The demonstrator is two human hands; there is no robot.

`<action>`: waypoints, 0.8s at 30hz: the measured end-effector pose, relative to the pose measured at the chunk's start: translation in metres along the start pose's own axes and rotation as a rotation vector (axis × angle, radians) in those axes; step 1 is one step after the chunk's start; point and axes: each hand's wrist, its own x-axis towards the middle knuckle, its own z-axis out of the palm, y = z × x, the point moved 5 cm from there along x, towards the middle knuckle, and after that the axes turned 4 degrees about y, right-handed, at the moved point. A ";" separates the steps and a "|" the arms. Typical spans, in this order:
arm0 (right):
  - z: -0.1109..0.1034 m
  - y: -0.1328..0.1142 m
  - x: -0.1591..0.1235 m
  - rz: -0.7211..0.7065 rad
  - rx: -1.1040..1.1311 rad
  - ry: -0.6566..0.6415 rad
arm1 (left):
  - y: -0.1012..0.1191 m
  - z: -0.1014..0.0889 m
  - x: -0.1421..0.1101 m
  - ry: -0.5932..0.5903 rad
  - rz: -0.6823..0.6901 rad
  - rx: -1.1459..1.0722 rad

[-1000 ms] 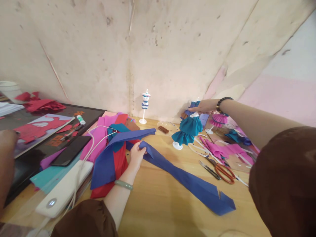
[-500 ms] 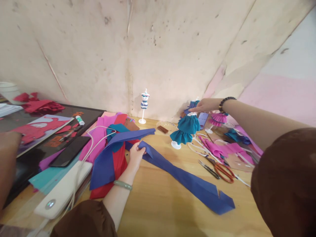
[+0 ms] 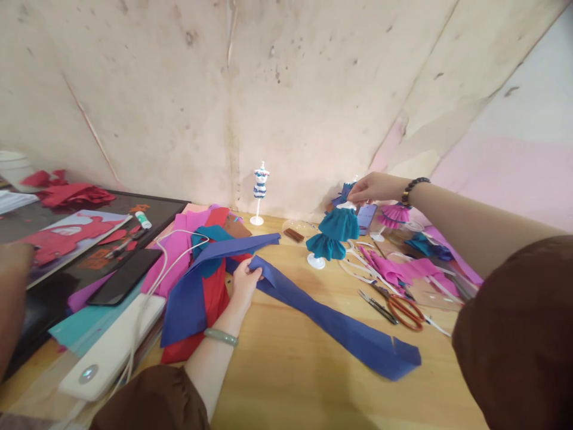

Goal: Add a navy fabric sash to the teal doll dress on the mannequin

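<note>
My left hand [image 3: 245, 280] pinches one end of a long blue fabric strip [image 3: 322, 316], which runs across the table toward the lower right. My right hand [image 3: 372, 187] reaches over a small mannequin in a teal ruffled dress [image 3: 339, 224], its fingers closed around the neck. The mannequin's white round base [image 3: 316, 261] rests on the table. Behind that hand, another figure in teal and blue is partly hidden. A white mini mannequin [image 3: 261, 185] with blue bands stands by the wall.
Blue, red and pink fabric pieces [image 3: 183, 310] lie left, beside a white power bank [image 3: 114, 346] and a dark phone [image 3: 128, 276]. Orange-handled scissors [image 3: 406, 312] and thread snips [image 3: 378, 307] lie right. At the left edge is another person's blurred hand [image 3: 15, 298].
My right fingers have drawn together onto the mannequin's neck. The blue strip's far end has shifted slightly up and left. My left hand keeps its pinch.
</note>
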 end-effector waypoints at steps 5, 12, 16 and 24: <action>0.003 -0.004 0.005 -0.010 0.053 0.051 | 0.000 -0.001 0.001 0.015 -0.008 0.005; 0.004 -0.017 0.003 -0.043 0.043 0.089 | 0.000 -0.002 0.002 0.016 -0.006 -0.002; 0.005 -0.027 0.000 -0.061 0.045 0.088 | -0.001 -0.002 0.003 0.007 0.003 -0.010; 0.014 -0.035 0.004 -0.132 0.129 0.078 | -0.002 -0.002 0.003 0.009 0.007 -0.006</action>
